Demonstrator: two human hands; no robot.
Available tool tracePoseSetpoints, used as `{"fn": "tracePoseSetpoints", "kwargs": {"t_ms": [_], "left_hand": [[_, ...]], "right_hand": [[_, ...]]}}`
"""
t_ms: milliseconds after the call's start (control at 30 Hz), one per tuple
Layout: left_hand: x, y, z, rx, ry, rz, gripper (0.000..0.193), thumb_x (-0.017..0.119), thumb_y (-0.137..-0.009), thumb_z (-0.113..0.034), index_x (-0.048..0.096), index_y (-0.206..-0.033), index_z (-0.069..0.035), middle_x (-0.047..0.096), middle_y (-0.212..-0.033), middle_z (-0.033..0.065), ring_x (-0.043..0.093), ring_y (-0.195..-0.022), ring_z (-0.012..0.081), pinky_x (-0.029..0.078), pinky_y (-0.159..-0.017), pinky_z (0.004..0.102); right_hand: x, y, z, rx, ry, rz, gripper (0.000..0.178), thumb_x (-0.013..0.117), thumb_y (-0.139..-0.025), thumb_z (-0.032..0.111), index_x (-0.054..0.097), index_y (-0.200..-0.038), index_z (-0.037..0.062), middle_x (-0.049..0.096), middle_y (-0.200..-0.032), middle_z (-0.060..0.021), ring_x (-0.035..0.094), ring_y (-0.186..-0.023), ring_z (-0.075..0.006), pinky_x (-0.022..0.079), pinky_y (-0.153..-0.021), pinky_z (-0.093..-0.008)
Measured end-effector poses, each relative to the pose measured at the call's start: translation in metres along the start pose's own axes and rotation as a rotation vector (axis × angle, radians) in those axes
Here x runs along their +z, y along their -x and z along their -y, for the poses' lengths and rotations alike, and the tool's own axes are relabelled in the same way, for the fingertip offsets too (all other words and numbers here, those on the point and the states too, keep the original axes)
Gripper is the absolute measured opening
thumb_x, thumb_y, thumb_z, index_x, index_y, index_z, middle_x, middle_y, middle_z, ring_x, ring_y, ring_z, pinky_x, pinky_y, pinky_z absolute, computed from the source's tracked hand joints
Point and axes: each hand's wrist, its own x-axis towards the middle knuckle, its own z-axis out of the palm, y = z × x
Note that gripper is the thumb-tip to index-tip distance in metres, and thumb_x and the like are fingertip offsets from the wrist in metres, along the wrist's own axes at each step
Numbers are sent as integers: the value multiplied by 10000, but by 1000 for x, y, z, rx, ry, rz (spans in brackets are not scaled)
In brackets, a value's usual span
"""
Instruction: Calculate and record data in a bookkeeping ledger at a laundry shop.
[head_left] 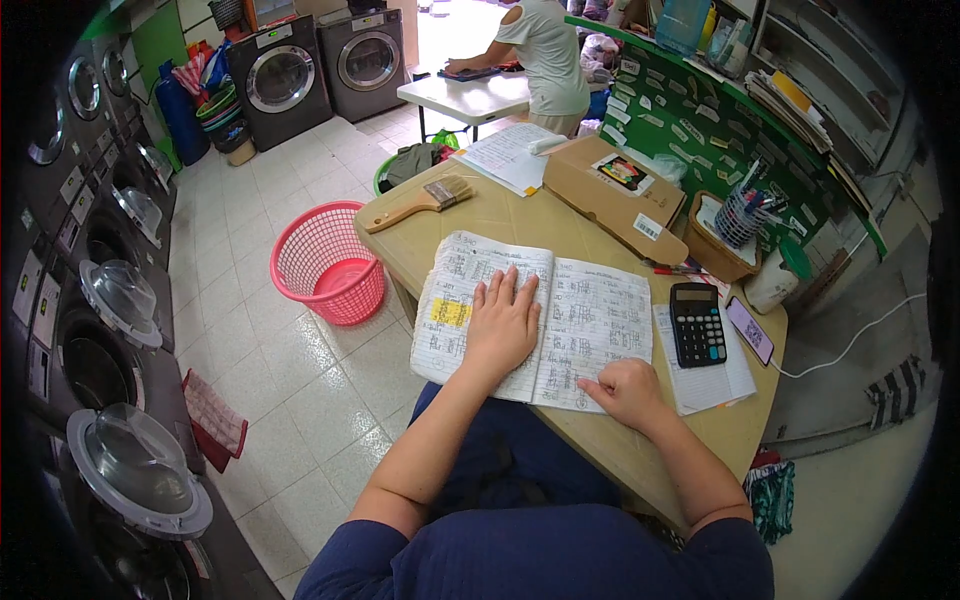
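Head view: your open notebook (597,300) lies flat on the table (402,247), right before you, and serves as the landmark; your left hand (505,330) rests spread and palm down on its left page, gripping nothing, probably to keep the leaves from lifting; your right hand (632,393) is curled closed at the lower edge of its right page, thumb toward the writing, perhaps to mark a place, though you cannot tell whether anything sits inside the fingers; just right of the notebook, the calculator (698,325) weighs on loose paper (725,378), seemingly put there for easy reach, with the phone (750,330) beyond it; behind the notebook stands a cardboard box (615,195); the notebook itself looks well used, its ruled pages crowded with handwriting, its left edge worn, a yellow patch (450,313) bright on the left page.
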Motion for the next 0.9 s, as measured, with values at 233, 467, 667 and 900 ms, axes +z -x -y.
{"fn": "tracePoseSetpoints", "kwargs": {"t_ms": [233,467,667,900], "left_hand": [[-5,1,-3,10,26,-7,423,460,-1024,-296,545,-1407,-137,467,-1490,209,399,-1417,386,257,-1186,542],[-5,-4,11,65,208,-53,337,570,-935,-153,663,-1256,-117,611,-1252,178,552,-1196,373,401,-1066,474],[-49,7,-10,128,320,56,230,751,-828,-217,739,-1027,-101,648,-1013,134,605,-982,329,480,-876,440],[-31,20,-20,120,338,15,252,779,-782,-261,720,-983,-122,583,-992,116,582,-950,325,462,-835,432]], "right_hand": [[-1,2,1,-2,-15,-16,481,712,-893,336,600,-537,32,587,-567,-134,597,-557,-330,471,-571,-450],[-2,0,2,129,-27,3,304,702,-903,304,652,-762,40,646,-697,-142,620,-619,-337,496,-610,-441],[-3,-11,7,-17,-117,-33,145,684,-879,199,647,-855,61,656,-901,-136,649,-836,-327,523,-712,-442],[15,-80,-27,175,-67,-126,68,650,-859,114,661,-877,49,639,-926,-161,643,-874,-364,518,-751,-476]]}}
